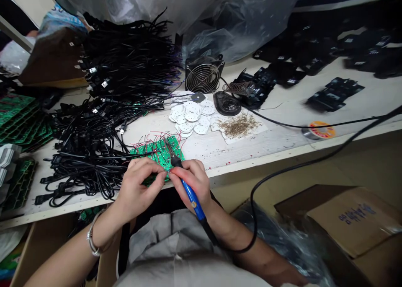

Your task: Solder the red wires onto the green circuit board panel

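A green circuit board (161, 153) with thin red and black wires lies at the bench's front edge. My right hand (195, 181) is closed around the blue handle of a soldering iron (192, 197), whose metal tip points up and away over the board. My left hand (140, 185) is at the board's near edge, thumb and forefinger pinched together. What these fingers hold is too small to make out. The fingertips of both hands nearly meet there. A black cable end runs over the board just beyond my left hand.
Bundled black cables (91, 161) crowd the left, beside stacked green boards (21, 119). Beyond the board are white discs (191, 112), a small fan (203, 75), an iron stand (228, 102) and brown crumbs on paper (240, 125). A solder spool (320, 130) and black housings (335, 94) sit right.
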Motion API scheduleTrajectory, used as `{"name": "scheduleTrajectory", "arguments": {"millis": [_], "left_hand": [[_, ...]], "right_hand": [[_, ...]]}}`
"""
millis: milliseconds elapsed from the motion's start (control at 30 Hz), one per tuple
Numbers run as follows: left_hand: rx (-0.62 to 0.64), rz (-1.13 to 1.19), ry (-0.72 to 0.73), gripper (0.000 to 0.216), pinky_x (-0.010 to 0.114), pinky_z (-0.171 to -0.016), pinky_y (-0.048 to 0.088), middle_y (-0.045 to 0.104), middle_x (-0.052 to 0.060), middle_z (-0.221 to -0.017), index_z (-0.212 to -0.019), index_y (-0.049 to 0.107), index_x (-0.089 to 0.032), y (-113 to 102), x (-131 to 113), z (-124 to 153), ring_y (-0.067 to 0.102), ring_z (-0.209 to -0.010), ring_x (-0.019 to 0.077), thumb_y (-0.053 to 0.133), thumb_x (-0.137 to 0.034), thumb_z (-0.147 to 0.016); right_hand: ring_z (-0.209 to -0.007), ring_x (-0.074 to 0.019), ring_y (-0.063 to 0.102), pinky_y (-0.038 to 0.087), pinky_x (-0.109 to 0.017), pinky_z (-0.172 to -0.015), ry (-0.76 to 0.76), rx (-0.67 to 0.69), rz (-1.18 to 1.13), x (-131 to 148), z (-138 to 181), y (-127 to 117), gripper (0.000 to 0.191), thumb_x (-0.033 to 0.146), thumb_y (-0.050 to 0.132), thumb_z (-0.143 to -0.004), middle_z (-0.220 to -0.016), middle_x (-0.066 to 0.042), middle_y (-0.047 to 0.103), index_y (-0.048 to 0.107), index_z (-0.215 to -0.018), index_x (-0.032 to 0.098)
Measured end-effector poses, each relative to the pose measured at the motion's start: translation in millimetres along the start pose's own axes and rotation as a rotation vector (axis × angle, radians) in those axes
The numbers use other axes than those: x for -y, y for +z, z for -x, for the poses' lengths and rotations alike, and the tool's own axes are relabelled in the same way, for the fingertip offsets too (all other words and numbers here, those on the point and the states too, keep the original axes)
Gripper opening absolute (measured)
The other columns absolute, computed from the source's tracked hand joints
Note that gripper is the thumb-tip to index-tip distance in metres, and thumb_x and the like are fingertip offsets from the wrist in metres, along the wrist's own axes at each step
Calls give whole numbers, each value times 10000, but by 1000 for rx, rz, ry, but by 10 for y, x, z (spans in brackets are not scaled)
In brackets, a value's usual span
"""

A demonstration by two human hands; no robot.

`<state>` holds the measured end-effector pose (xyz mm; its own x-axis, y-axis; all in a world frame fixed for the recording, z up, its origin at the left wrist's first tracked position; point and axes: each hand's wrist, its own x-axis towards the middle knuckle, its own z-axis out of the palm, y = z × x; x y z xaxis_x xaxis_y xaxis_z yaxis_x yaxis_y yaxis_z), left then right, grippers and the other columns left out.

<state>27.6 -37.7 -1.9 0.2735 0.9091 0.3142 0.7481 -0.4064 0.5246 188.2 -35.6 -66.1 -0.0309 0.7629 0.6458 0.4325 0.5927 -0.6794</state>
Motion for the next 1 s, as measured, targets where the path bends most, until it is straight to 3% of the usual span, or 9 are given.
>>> {"name": "scheduleTrajectory", "arguments": {"millis": [200,300,467,700,1000], "left_hand": [[143,-170,-162,197,402,-878,367,703,14,-792,-731,603,-197,-4,165,-165,628,-793,171,493,-282,-871],[197,-214,-204,191,455,-957,307,723,20,-858,-727,606,-195,40,214,-195,637,-863,188,489,-264,-861],[164,-226,-198,169,492,-995,275,739,33,-996,-704,618,-195,136,205,-158,630,-1001,228,525,-245,-836],[162,-260,-185,181,509,-990,289,740,28,-978,-683,627,-200,175,201,-146,630,-983,241,526,-233,-829],[153,-273,-151,200,508,-969,299,734,40,-989,-685,633,-197,191,208,-126,629,-987,243,515,-241,-840]], "right_hand": [[-745,-172,611,523,-335,-708,64,-101,-88,-73,91,-126,203,153,570,-889,-799,-25,620,651,-1053,242],[-693,-172,625,535,-357,-687,49,-81,-191,-56,126,-270,253,133,535,-899,-762,-17,654,617,-1116,236],[-560,-133,611,550,-317,-581,103,-70,-199,35,137,-399,198,122,505,-908,-766,-19,679,615,-1041,220],[-574,-131,628,539,-262,-549,39,-10,-134,61,85,-336,177,90,517,-877,-679,6,672,594,-985,208],[-560,-119,617,527,-253,-555,5,-50,-93,69,97,-271,134,103,528,-887,-698,7,678,591,-959,196]]}}
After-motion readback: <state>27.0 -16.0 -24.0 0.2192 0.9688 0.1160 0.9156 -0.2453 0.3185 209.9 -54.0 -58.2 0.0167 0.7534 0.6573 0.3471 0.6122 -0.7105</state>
